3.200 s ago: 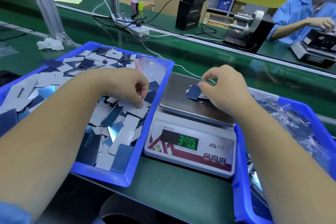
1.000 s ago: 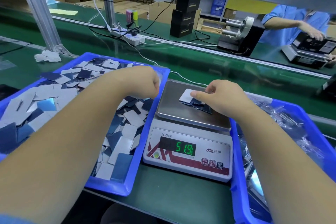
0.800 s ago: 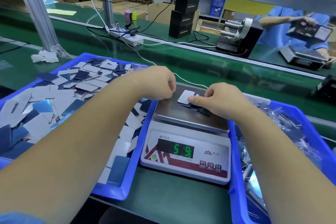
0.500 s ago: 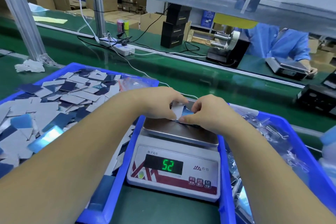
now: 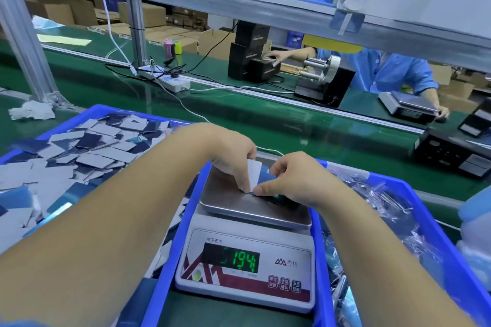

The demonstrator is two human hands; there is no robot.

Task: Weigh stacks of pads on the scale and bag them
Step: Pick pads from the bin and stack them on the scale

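Head view: a small stack of pads (image 5: 255, 176) is held tilted above the scale (image 5: 247, 252) platter, pinched between left hand (image 5: 233, 159) and right hand (image 5: 295, 180), hands close together. Display reads 19.4, partly blurred. Scale is flanked by a left blue bin (image 5: 170, 241) of loose pads and a right blue bin (image 5: 414, 194) of clear bags, on the green bench (image 5: 239, 111).

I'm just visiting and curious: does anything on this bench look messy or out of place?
Mostly orderly. The pads lie in a loose jumble in the left blue bin, and a crumpled white wad sits on the green belt beyond it.
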